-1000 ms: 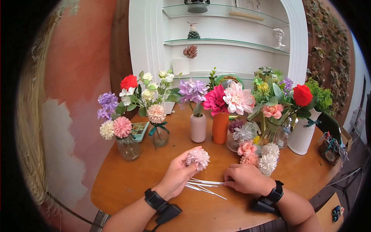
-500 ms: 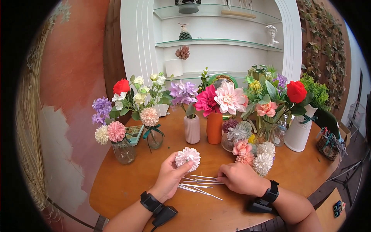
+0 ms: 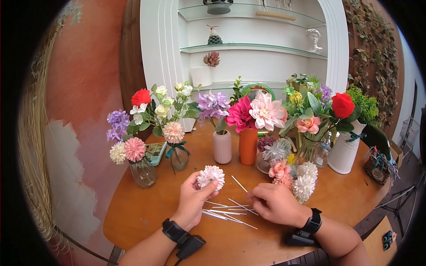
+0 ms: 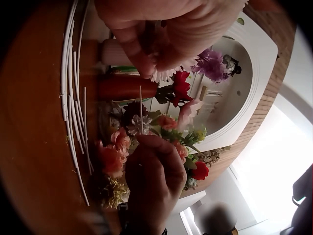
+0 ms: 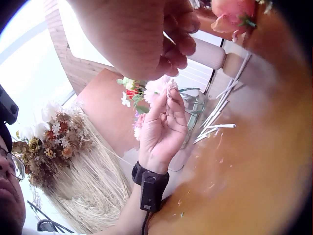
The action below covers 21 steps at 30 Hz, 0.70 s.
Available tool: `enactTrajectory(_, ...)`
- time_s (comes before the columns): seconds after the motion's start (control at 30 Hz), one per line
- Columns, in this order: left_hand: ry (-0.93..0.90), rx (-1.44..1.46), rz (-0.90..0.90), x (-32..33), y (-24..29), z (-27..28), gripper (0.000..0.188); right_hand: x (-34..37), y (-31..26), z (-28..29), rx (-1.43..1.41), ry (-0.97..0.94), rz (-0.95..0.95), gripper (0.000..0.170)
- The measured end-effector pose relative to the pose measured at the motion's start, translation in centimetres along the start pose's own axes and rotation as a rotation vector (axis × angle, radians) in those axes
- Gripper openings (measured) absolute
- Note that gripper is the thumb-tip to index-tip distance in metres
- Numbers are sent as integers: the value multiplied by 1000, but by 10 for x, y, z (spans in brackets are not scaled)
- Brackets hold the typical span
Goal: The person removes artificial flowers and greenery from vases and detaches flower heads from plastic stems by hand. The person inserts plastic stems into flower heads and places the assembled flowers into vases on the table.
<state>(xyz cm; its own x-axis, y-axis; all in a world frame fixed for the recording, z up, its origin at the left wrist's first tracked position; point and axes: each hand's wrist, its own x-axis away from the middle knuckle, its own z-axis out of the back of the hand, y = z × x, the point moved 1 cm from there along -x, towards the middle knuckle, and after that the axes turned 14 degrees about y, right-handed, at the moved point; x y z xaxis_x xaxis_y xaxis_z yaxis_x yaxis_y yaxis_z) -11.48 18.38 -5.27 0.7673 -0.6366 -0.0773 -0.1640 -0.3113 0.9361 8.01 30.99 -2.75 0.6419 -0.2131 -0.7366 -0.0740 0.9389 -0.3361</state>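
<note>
My left hand [image 3: 191, 204] pinches a pale pink pompom flower head [image 3: 210, 176] between thumb and fingers, above the table. The flower is mostly hidden behind the fingers in the left wrist view. To its right, my right hand [image 3: 280, 205] grips one thin white stick [image 3: 238, 182] near its end. The stick's free end points up and away to the left in the head view, and straight toward the flower in the left wrist view [image 4: 141, 107]. Several more white sticks [image 3: 224, 216] lie loosely crossed on the table below and between the hands.
Behind the hands stand a ribbed pink vase [image 3: 222, 148], an orange vase [image 3: 248, 147] and glass vases [image 3: 144, 174] with artificial flowers. White pompom flowers [image 3: 304, 186] lie just beyond the right hand. A white pitcher [image 3: 346, 153] and a small basket [image 3: 377, 169] stand farther right.
The right hand has lifted one white stick off the pile, its free end now raised. The left hand has shifted slightly left with the flower, which has turned in the fingers.
</note>
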Motion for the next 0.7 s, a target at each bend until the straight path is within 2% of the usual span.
enactTrajectory(0.13,1,-10,10,-1,-3,1,29,-2,-7,2,-28,4,-71,12)
enactTrajectory(0.23,-5,-14,8,-1,-2,0,30,-2,-8,2,-107,69,-23,14)
enactTrajectory(0.4,-8,-26,7,-2,-4,1,30,-2,-7,1,-174,96,214,20)
enactTrajectory(0.7,12,-36,14,-2,-4,2,28,-1,-11,7,-160,36,282,27)
